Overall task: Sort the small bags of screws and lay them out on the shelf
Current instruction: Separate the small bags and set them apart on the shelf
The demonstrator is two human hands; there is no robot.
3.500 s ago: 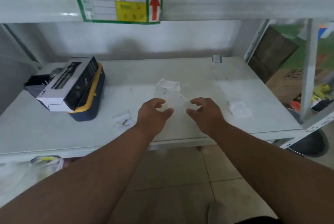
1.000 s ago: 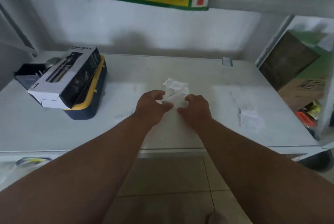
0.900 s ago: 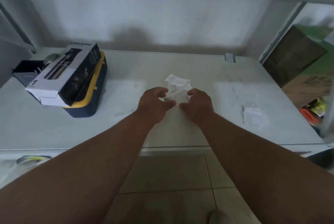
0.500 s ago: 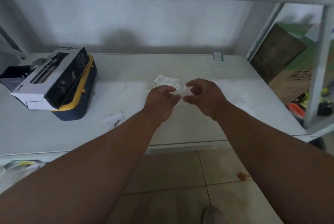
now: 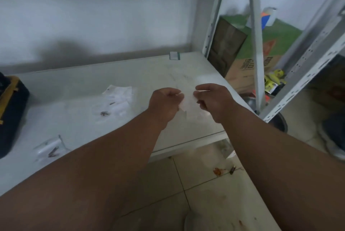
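Pinching a thin, floppy screw bag [image 5: 186, 103] by its top edge, left hand [image 5: 164, 103] and right hand [image 5: 214, 100] hold it above the shelf [image 5: 168, 74].

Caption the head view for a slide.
Both hands, left hand and right hand, hold a clear bag above the shelf.

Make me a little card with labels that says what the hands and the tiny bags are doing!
left hand: pinches one edge of the clear bag
right hand: pinches its other edge
clear bag: held up above the shelf
pile of bags: lies mid-shelf
single bag: lies near the front edge
case: far left, partly cut off
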